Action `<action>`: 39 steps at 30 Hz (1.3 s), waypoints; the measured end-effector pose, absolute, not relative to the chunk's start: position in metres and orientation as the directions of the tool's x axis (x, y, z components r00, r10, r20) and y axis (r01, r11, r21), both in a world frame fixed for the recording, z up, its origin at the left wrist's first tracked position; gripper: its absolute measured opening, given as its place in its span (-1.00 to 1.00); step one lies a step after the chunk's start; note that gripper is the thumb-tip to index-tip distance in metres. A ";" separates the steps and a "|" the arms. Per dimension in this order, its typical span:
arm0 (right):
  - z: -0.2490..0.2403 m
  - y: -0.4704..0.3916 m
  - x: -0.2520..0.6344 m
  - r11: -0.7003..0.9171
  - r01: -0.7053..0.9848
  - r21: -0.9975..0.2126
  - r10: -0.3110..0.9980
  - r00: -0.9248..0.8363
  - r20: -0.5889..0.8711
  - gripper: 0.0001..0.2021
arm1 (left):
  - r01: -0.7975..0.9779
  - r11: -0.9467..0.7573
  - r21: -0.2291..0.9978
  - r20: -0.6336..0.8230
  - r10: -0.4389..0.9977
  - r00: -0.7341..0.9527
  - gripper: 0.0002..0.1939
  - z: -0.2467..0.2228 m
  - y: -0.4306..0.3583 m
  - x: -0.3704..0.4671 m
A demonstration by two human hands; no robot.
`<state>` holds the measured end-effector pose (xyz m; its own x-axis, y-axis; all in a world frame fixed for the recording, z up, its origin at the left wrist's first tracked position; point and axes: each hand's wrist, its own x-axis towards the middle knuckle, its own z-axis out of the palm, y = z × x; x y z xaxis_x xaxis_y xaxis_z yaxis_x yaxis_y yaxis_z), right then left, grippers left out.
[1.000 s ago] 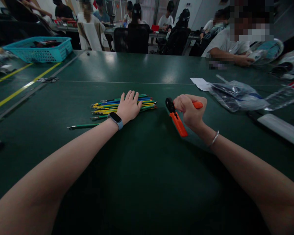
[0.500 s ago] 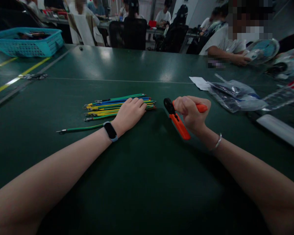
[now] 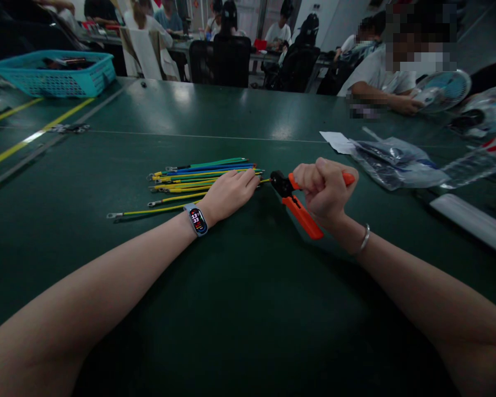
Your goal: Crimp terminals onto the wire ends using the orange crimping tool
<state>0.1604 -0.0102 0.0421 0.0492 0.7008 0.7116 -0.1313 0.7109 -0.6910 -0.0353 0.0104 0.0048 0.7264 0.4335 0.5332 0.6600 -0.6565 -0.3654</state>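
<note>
My left hand (image 3: 232, 190) is closed around a yellow-green wire (image 3: 161, 210) that runs out under the wrist to a metal ring terminal on the left. Past my fingertips, the wire's other end reaches the dark jaws of the crimping pliers (image 3: 301, 216). My right hand (image 3: 328, 187) grips the upper orange handle of these pliers; the lower handle hangs apart from it, so the handles are spread. Beside and partly beneath my left hand lies a bundle of yellow, green and blue wires (image 3: 198, 175), with lugs on their left ends.
A blue plastic basket (image 3: 62, 80) stands at the far left of the green table (image 3: 248, 309). Clear plastic bags (image 3: 397, 162) and a white paper (image 3: 337, 141) lie to the right. Across the table a person (image 3: 380, 82) holds a small fan (image 3: 442, 94).
My left hand has moved slightly right with the wire, and its end now meets the pliers' jaws. The pliers' head has shifted a little left and down.
</note>
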 end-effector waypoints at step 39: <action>0.040 -0.023 0.159 0.697 -0.118 -0.707 0.712 -0.008 0.703 -0.40 | 0.571 -0.782 -0.249 0.396 0.456 0.797 -0.77 0.012 0.009 -0.032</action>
